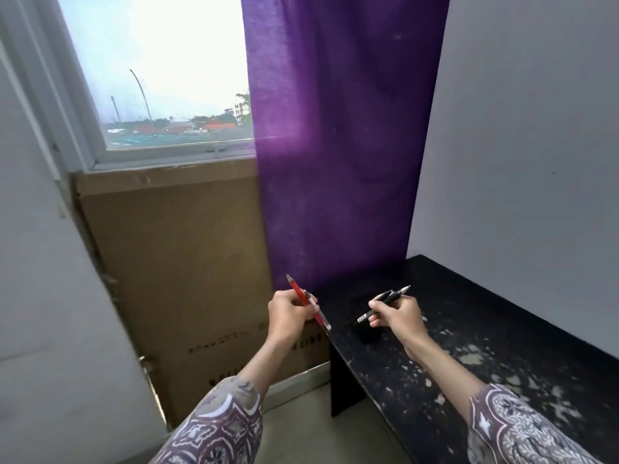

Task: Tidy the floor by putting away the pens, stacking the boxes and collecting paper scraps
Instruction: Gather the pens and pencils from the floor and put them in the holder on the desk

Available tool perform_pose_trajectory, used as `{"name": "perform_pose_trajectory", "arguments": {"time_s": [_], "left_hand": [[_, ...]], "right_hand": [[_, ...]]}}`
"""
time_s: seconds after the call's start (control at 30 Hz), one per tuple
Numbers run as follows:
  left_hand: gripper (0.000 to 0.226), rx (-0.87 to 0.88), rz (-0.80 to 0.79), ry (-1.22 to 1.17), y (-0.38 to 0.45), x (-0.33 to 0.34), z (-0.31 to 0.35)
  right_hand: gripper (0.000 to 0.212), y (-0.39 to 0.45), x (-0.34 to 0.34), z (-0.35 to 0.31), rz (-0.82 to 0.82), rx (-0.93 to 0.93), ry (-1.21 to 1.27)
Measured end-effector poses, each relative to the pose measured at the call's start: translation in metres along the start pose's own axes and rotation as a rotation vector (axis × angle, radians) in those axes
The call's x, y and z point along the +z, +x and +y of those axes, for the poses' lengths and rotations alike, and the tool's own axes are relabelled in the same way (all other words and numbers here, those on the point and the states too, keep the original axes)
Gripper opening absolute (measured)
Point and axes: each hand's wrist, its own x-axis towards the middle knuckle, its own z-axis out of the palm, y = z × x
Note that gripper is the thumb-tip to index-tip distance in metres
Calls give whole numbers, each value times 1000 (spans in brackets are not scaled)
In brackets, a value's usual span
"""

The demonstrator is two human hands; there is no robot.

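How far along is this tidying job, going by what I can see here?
Pens are gathered but not yet put away: the left hand grips a red pen and the right hand holds black pens above the worn black table. A dark object, perhaps a pen holder, sits under the right hand, too dim to identify. No stacked boxes or paper scraps are in view, so their progress cannot be judged.
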Motion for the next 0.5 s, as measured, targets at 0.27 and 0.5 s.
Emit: {"name": "perform_pose_trajectory", "arguments": {"time_s": [0.27, 0.5], "left_hand": [[18, -49, -7, 5, 76, 91, -26], [26, -42, 43, 10, 134, 144, -48]], "right_hand": [[11, 101, -21, 31, 85, -52, -224], [10, 158, -20, 67, 3, -83, -405]]}}
